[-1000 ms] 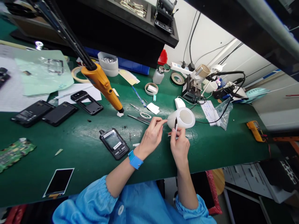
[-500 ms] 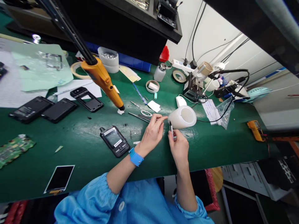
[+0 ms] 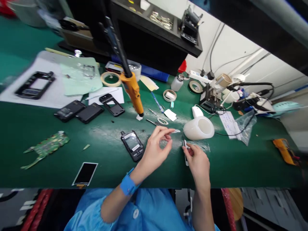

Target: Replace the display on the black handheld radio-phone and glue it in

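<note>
At the fingertips of my left hand [image 3: 157, 144] is a small pale, see-through piece of film [image 3: 176, 131]; the thumb stands apart from the fingers. My right hand [image 3: 198, 162] pinches a slim silver-and-black strip-like piece [image 3: 185, 153] low over the bench; its kind is unclear. Just beyond both hands lies a white translucent tube-shaped roll [image 3: 199, 128]. Left of my left hand rests a black handheld device [image 3: 132, 146] with a small screen and a stub antenna. Tweezers [image 3: 154, 123] lie partly hidden beyond that hand.
An orange electric screwdriver [image 3: 133, 93] hangs over the green bench [image 3: 108, 170]. To the left lie black housings [image 3: 90, 113], a green circuit board [image 3: 49, 146] and a display panel [image 3: 85, 174]. At the back stand tape rolls [image 3: 110, 79], a dispenser bottle [image 3: 177, 82] and a soldering stand [image 3: 211, 96].
My view has swung left. The thumb of my left hand has moved away from its fingers, and the film shows at their tips. My right hand still holds the slim piece, now tilted differently.
</note>
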`<control>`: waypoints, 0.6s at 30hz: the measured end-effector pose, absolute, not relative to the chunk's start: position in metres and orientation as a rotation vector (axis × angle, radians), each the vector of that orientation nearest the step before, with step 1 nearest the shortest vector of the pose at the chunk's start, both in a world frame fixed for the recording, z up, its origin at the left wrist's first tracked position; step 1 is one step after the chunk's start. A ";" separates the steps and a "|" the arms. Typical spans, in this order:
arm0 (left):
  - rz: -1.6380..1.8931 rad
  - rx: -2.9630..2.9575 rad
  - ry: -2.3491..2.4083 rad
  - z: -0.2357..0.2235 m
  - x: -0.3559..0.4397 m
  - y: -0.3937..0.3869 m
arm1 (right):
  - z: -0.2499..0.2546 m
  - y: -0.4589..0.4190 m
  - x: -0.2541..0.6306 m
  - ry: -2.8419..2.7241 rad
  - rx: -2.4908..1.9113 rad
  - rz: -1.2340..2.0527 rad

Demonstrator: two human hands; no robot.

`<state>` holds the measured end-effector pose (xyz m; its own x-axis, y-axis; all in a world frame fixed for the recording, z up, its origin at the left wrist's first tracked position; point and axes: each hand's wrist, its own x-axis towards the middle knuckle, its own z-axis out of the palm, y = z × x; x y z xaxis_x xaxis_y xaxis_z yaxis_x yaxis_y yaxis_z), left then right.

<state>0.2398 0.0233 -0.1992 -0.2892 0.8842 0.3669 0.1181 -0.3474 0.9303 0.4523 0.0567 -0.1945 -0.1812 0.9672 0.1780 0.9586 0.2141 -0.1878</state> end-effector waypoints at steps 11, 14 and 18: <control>1.288 0.948 1.419 -0.174 0.063 -0.168 | -0.182 0.046 0.399 -2.237 -1.070 0.044; 1.291 0.916 1.452 -0.185 0.032 -0.185 | -0.184 0.030 0.361 -2.310 -0.858 0.183; 1.306 0.907 1.412 -0.199 0.015 -0.183 | -0.187 0.011 0.319 -2.418 -0.519 0.302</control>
<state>0.0153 -0.1835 -0.1994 -0.2496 0.9543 -0.1643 -0.0889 0.1464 0.9852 0.3189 0.0114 -0.1870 -0.7182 0.4361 0.5422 0.2894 0.8958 -0.3373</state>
